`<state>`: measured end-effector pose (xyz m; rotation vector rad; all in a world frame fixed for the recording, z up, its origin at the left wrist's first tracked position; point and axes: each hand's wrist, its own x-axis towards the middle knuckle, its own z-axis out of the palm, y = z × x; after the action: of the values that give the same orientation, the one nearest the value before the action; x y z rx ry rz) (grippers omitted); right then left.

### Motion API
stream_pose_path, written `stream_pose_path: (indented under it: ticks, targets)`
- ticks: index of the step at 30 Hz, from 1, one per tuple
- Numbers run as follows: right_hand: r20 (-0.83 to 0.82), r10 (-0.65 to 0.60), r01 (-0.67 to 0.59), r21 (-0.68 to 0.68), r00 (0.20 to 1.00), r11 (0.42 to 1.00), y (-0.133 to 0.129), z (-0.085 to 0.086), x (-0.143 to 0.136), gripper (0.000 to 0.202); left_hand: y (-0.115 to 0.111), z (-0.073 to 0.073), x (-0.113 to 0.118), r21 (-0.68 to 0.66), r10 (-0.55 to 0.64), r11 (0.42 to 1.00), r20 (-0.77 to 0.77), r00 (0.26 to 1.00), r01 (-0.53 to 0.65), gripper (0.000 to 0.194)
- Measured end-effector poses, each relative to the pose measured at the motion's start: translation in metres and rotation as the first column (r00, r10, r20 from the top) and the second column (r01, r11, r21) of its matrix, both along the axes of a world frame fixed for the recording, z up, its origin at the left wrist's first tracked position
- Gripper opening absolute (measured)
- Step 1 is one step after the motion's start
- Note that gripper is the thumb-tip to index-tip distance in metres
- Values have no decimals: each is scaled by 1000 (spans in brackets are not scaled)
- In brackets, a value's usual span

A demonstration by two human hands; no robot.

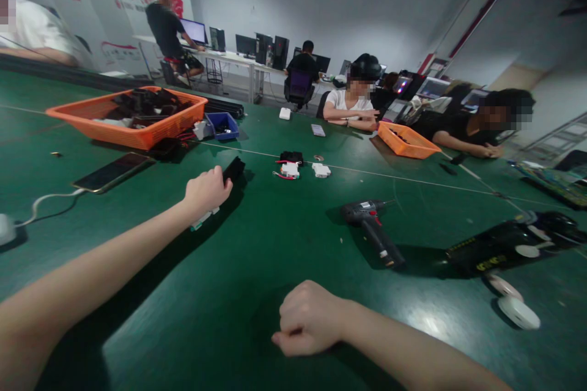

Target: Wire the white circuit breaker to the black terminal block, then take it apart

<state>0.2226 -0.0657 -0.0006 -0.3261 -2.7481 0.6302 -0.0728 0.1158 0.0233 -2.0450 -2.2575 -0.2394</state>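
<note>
My left hand (208,189) is closed around a black part (233,169) that sticks out beyond the fingers, over the left middle of the green table (257,238). A white and green piece (205,219) shows beneath that hand. Near the front edge of the view, my right hand (309,319) rests on the table as a loose fist; whether anything is inside it is hidden. Farther back lie a white part with red wires (290,170), a second white part (321,170) and a black part (291,157). A power drill (372,229) lies right of centre.
At the back left are an orange basket (132,134) of black parts, a small blue bin (223,126) and a phone (114,172) on a cable. A black bottle-like object (490,252) lies right. People sit behind another orange basket (406,145).
</note>
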Motion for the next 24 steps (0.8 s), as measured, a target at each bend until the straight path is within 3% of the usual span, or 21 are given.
stream_pose_path:
  ticks: [4,10,14,17,19,22,24]
  targets:
    - [10,-9,9,-21,1000,1000,0,-1,1,45,2,4,7,127,-102,986,-69,992,110,52]
    - [13,-21,22,-46,1000,999,0,-2,0,46,6,-4,17,80,-150,984,-86,985,157,55]
    - [0,-79,79,-64,997,995,11,12,-2,46,7,-14,12,51,-145,988,-27,989,146,63]
    - [76,-218,218,13,973,976,42,31,-8,39,7,-18,8,62,-151,987,-5,988,151,63]
    - [147,-338,319,140,929,937,74,42,-16,32,8,-18,7,72,-158,985,-10,987,158,61]
    - [255,-603,523,320,756,790,128,50,-30,24,9,-18,8,83,-159,984,-31,987,161,59]
    - [247,-679,586,359,691,727,161,51,-40,22,10,-18,9,78,-152,985,-38,988,154,60]
